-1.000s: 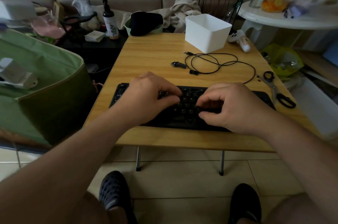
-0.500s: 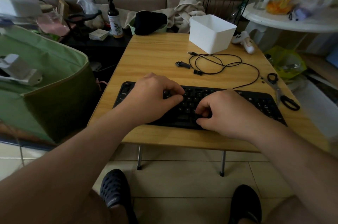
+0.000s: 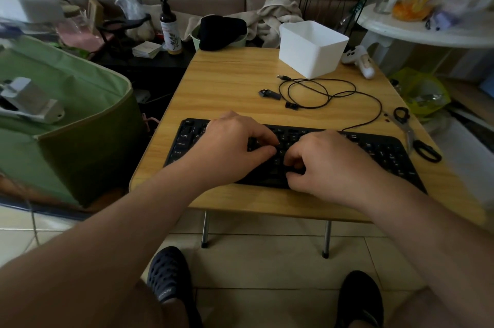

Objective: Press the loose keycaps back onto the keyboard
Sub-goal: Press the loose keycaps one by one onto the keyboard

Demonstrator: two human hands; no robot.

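Observation:
A black keyboard (image 3: 382, 151) lies across the near half of the wooden table (image 3: 227, 81). My left hand (image 3: 232, 148) rests on its left-middle keys, thumb and index tips pinched together on a keycap. My right hand (image 3: 326, 164) sits just to the right, its fingers curled down onto the lower middle rows; what is under them is hidden. Two loose black keycaps lie on the table beyond the keyboard, a long one (image 3: 270, 94) and a small one (image 3: 291, 105).
The keyboard's black cable (image 3: 334, 92) coils behind it. A white bin (image 3: 312, 49) stands at the back, scissors (image 3: 411, 135) lie at the right edge and a white controller (image 3: 358, 58) at the far right corner. A green fabric box (image 3: 66, 124) stands left of the table.
My right hand has slid left and nearer along the keyboard, closing the gap to my left hand. My left hand has stayed about where it was. The view has shifted slightly.

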